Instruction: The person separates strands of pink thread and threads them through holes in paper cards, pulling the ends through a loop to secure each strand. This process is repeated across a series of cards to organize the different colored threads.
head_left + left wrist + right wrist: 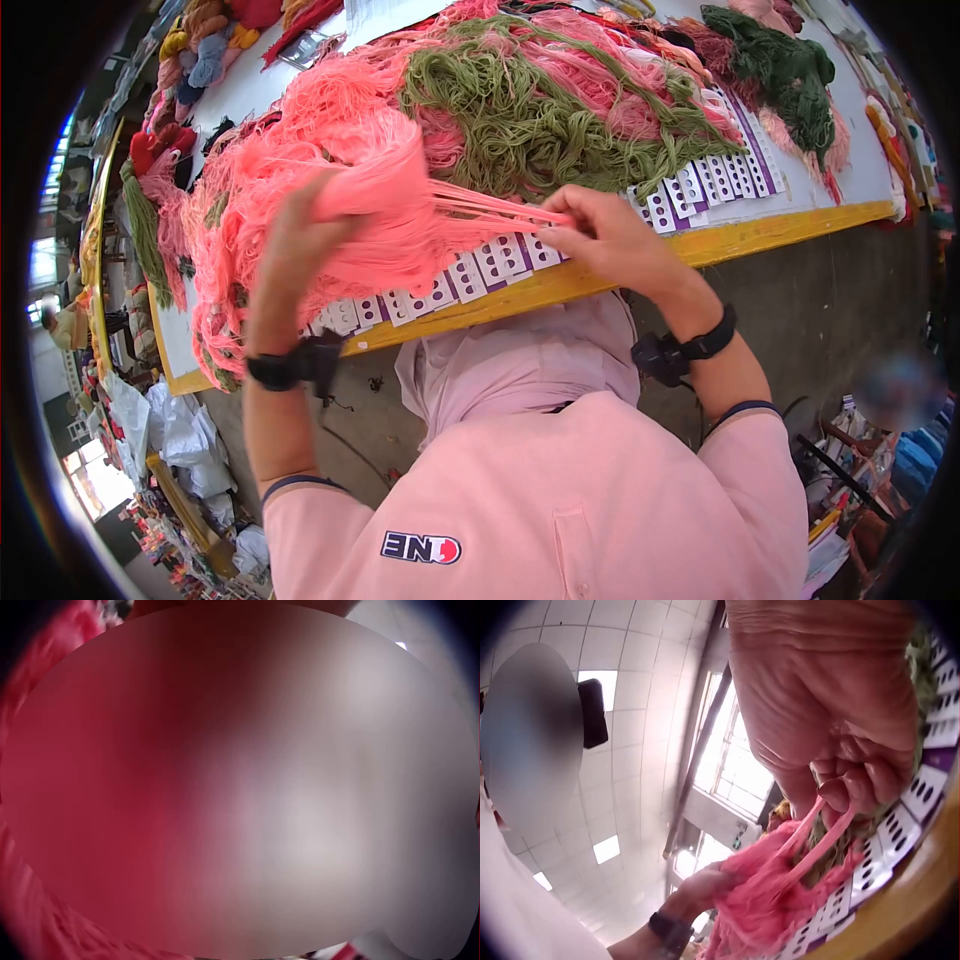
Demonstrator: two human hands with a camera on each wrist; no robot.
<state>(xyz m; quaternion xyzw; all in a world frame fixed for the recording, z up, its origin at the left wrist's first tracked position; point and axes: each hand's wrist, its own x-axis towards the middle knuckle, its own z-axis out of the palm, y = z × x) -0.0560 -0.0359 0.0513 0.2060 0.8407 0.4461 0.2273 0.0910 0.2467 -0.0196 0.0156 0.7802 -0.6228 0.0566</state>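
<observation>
We are working in what is looking like a yarn workshop: tangled pink yarn [340, 100] and green yarn [500, 120] are covering much of a yellow-edged table [800, 226], spotted white cards [660, 213] are lining its edge, and panel lights [606, 849] are glowing in the tiled ceiling [649, 667]

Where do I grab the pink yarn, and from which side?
I'd pinch the pink yarn at its thin, stretched end, by the right hand, coming in from the right. The strands draw together there, so fingertips should close round them easily. The rest is wide and loose, so loops might slip away.
</observation>
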